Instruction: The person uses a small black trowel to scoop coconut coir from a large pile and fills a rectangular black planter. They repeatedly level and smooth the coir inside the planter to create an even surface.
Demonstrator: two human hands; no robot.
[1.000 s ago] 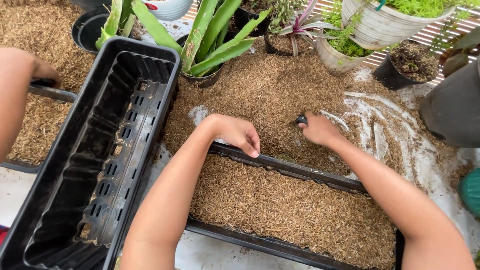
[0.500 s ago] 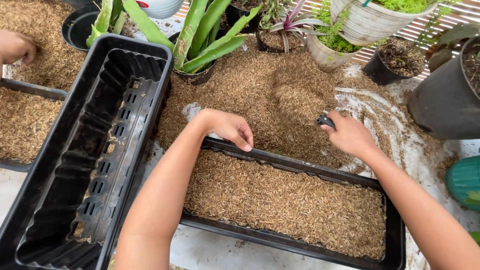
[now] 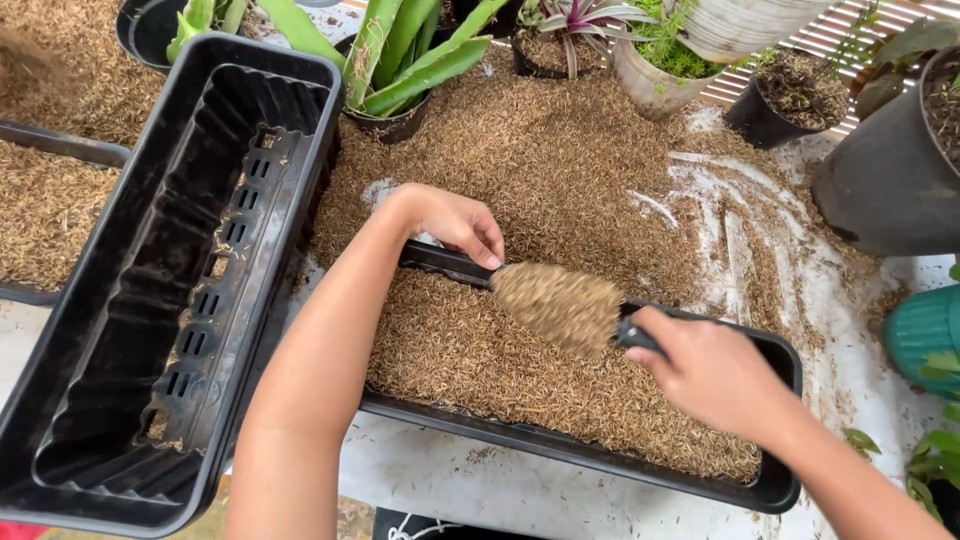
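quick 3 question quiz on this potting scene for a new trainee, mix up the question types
1. True or false: the right hand holds a scoop heaped with brown husk over the tray.
2. Where does the left hand rest? A) on the tray's far rim B) inside the empty black planter C) on the green pot
3. Fill in: the long black planter on the left is ____ of husk.

Key: 1 true; 2 A; 3 empty
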